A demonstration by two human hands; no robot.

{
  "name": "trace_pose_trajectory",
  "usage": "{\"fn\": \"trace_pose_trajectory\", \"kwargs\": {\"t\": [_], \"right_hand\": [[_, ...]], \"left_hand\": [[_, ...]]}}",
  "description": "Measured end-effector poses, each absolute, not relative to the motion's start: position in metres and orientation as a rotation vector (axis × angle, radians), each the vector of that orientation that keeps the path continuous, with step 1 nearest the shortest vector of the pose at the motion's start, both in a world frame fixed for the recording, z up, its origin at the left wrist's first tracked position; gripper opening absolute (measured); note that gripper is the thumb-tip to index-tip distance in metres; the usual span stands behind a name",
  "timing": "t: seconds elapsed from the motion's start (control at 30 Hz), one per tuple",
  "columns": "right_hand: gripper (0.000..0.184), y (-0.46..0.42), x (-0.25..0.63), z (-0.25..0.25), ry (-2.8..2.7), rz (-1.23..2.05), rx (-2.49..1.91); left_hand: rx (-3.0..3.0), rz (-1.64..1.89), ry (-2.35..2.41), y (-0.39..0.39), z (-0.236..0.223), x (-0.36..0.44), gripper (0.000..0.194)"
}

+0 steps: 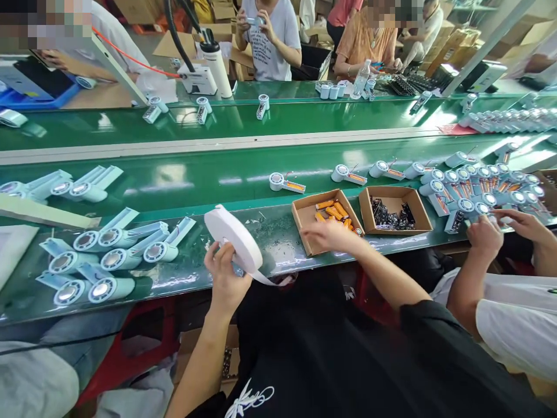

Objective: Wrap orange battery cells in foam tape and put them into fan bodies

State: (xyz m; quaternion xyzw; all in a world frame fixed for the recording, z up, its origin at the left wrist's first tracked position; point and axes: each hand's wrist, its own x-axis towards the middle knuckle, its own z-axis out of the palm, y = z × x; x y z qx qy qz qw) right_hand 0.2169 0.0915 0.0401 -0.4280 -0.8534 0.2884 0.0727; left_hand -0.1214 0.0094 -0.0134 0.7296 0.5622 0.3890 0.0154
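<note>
My left hand (226, 276) is closed around a large roll of white tape (237, 237), raised over the bench's near edge. A loose strip of the tape hangs from the roll toward my body. Something light blue shows beneath the roll by my fingers, too little of it to name. Over the near side of a cardboard box (308, 241) is my right hand (331, 237), its fingers stretched to the left, and no held thing shows. Orange cylindrical batteries (334, 210) lie in that box, just beyond the hand.
Left of me sit several light-blue fan housings (115, 258). A second box (394, 209) holds small black parts. Housings with orange batteries (287, 184) lie along the green conveyor (195, 168). At right, a co-worker's hands (485, 238) work beside a housing pile (483, 186).
</note>
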Motion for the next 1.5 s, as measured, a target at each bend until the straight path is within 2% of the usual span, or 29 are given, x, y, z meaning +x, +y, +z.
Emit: {"fn": "trace_pose_trajectory", "kwargs": {"t": [0.07,0.13,0.27,0.37,0.47,0.57,0.7,0.77,0.87,0.97,1.13,1.23,1.4,1.5], "right_hand": [[0.053,0.122,0.243,0.041,-2.737,0.517,-1.404],[0.06,0.146,0.258,0.036,-2.908,0.403,-1.423],[0.049,0.168,0.268,0.026,-2.961,0.619,-1.256],[0.042,0.167,0.267,0.024,-2.654,0.824,-1.129],[0.038,0.157,0.261,0.023,-2.237,0.861,-1.222],[0.039,0.144,0.255,0.024,-2.079,0.764,-1.348],[0.039,0.13,0.248,0.033,-2.303,0.386,-1.5],[0.036,0.127,0.246,0.039,-2.354,0.336,-1.488],[0.032,0.125,0.243,0.047,-2.216,0.497,-1.473],[0.031,0.12,0.236,0.052,-1.976,0.883,-1.355],[0.045,0.098,0.218,0.055,-1.632,1.342,-1.219],[0.052,0.088,0.209,0.056,-1.633,1.35,-1.325],[0.046,0.089,0.206,0.058,-1.935,1.186,-1.375],[0.05,0.092,0.203,0.054,-1.969,1.272,-1.333]], "left_hand": [[2.371,1.196,1.702,0.005,-0.015,-0.112,0.082],[2.418,1.17,1.652,0.003,-0.018,-0.102,0.083],[2.476,1.062,1.603,0.002,-0.021,-0.09,0.084],[2.522,0.945,1.607,0.001,-0.02,-0.091,0.085],[2.552,0.869,1.619,-0.002,-0.019,-0.094,0.089],[2.546,0.819,1.641,-0.003,-0.019,-0.096,0.092],[2.569,0.793,1.649,-0.002,-0.02,-0.098,0.084],[2.591,0.778,1.647,-0.001,-0.019,-0.097,0.081],[2.611,0.764,1.64,0.0,-0.019,-0.096,0.08],[2.631,0.759,1.626,-0.001,-0.019,-0.095,0.081],[2.668,0.728,1.63,-0.007,-0.016,-0.096,0.08],[2.702,0.682,1.629,-0.009,-0.012,-0.096,0.081],[2.782,0.588,1.574,-0.009,-0.006,-0.099,0.082],[2.784,0.558,1.561,-0.007,-0.004,-0.103,0.081]]}}
